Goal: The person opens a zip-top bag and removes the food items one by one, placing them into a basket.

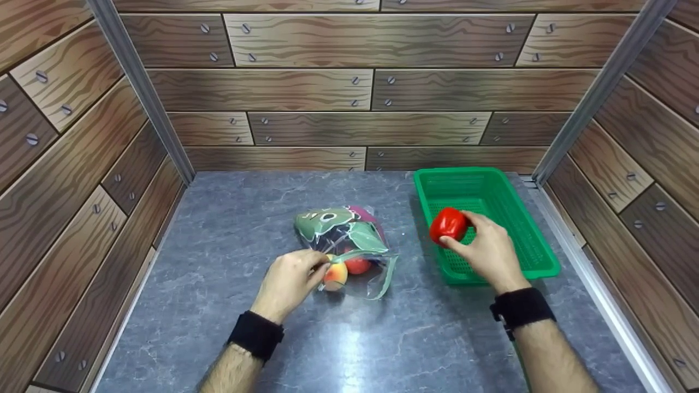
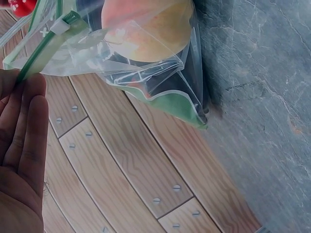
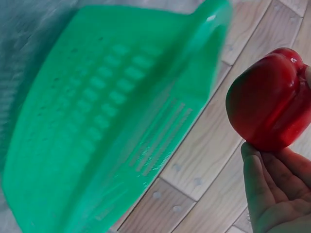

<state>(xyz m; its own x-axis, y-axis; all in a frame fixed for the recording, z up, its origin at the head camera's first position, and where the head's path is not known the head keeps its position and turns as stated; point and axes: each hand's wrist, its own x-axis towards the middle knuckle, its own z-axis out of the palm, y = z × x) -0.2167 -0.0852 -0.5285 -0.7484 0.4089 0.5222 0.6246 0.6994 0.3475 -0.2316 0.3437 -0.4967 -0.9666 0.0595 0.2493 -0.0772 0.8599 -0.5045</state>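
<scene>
Head view: the right grip (image 1: 487,250) pinches a red pepper (image 1: 448,226) between thumb and fingers, beside the green basket (image 1: 528,234). The left grip (image 1: 289,278), well apart, pinches a clear bag's (image 1: 360,238) edge, a peach (image 1: 336,277) just inside. Likely best: pepper pinched lightly, bag edge held steady.

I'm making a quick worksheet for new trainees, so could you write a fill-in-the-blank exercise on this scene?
1. The left grip pinches the edge of a see-through bag.
The right grip holds a bell pepper coloured ____.
2. In the head view, the basket stands to the ____ of the bag.
3. The basket is coloured ____.
4. Both wristbands are coloured ____.

Missing words: red; right; green; black.
</scene>
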